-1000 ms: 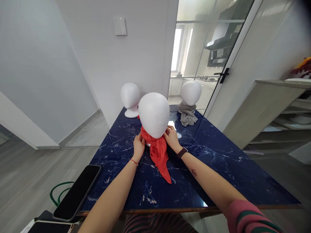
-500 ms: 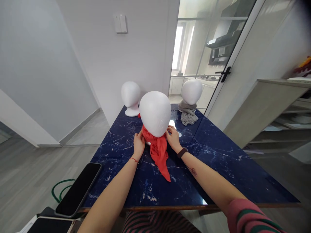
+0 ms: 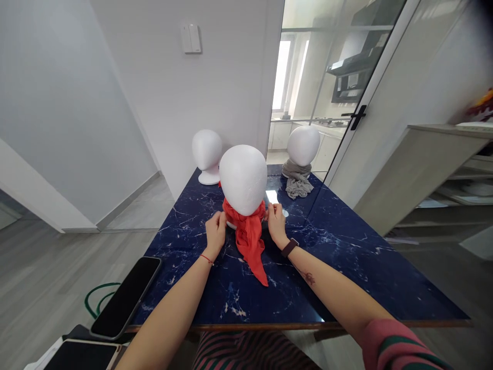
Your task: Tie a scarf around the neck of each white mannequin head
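A: Red scarf is sitting where?
B: Circling low around the front mannequin head; left hand and right hand are pinching scarf sides.
A: Progress?
B: Wrapping is looking done; straightening seemingly remaining.

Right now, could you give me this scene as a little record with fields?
Left hand: beside the red scarf, grip unclear
Right hand: at the scarf's other side, grip unclear
Front head: white, scarf around its neck, one end hanging forward
Back left head: white, round base
Back right head: white, gray scarf around neck
Table: dark blue, white veins
Phone: dark screen, table's near left corner
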### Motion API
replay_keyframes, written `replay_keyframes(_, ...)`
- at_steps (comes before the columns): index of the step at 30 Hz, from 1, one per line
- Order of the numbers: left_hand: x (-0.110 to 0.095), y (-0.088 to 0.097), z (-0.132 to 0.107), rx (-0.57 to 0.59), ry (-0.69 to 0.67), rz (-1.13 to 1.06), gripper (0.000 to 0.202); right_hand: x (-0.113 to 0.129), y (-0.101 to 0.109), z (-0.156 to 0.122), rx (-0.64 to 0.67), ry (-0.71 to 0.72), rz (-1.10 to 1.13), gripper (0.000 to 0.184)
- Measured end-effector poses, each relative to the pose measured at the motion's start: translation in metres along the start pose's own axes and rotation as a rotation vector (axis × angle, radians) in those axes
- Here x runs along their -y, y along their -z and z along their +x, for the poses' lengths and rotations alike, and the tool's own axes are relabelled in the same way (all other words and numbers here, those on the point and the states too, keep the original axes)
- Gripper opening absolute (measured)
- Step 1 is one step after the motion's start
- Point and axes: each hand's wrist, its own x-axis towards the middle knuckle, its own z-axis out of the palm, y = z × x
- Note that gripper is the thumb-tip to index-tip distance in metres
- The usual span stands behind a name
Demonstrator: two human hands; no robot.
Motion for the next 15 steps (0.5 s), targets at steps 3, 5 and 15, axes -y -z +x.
replay_keyframes(3, -0.015, -0.003, -0.011, 0.297, -0.078, 0.029, 0.038, 0.004, 0.002, -0.007, 0.086, -0.052, -0.028, 0.04)
replay_keyframes(5, -0.021, -0.01, -0.015, 0.467, 0.031, -0.013, 0.041, 0.005, 0.001, -0.011, 0.107, -0.03, -0.07, 0.042)
replay_keyframes(15, -0.031, 0.025, -0.03, 1.329, 0.777, -0.476, 0.034, -0.005, -0.001, -0.007, 0.188, -0.055, -0.223, 0.036)
